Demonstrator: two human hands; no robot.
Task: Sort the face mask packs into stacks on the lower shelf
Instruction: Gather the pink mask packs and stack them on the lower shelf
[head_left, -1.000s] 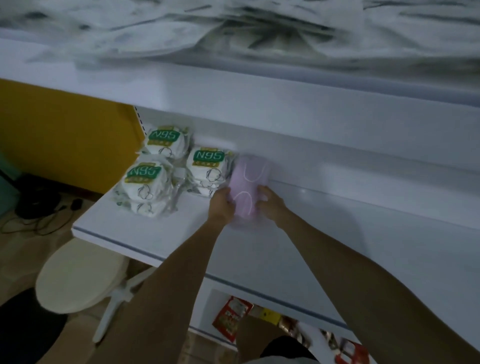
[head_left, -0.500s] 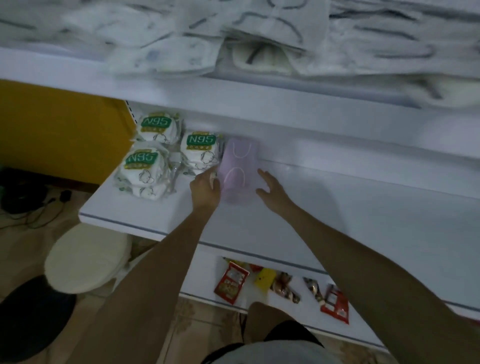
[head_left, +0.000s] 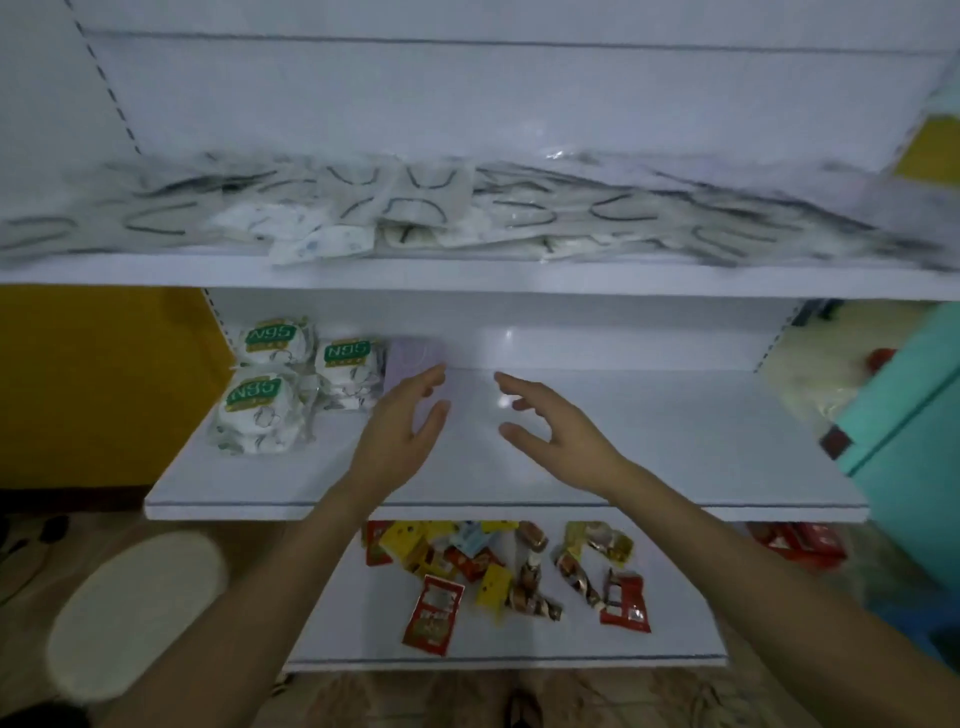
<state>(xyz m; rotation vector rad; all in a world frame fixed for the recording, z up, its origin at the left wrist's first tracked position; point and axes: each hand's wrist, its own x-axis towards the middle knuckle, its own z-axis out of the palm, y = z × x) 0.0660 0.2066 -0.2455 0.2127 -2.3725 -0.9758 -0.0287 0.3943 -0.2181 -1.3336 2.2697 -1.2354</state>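
Observation:
A stack of lilac mask packs (head_left: 415, 358) lies at the back of the lower shelf (head_left: 675, 441), right of three piles of white N95 mask packs (head_left: 306, 374). My left hand (head_left: 402, 431) hovers just in front of the lilac stack, fingers straight, holding nothing. My right hand (head_left: 550, 421) hangs over the bare shelf to the right, fingers loosely spread and empty. A long heap of loose mask packs (head_left: 467, 213) covers the upper shelf.
Snack sachets (head_left: 498, 566) lie scattered on the bottom shelf. A cream stool seat (head_left: 135, 613) stands at the lower left. A teal cabinet (head_left: 914, 405) sits at the right, a yellow wall (head_left: 98, 384) at the left.
Both hands let go of the lilac stack and drew back from it with fingers spread. The view tilted up, so the upper shelf and bottom shelf now show.

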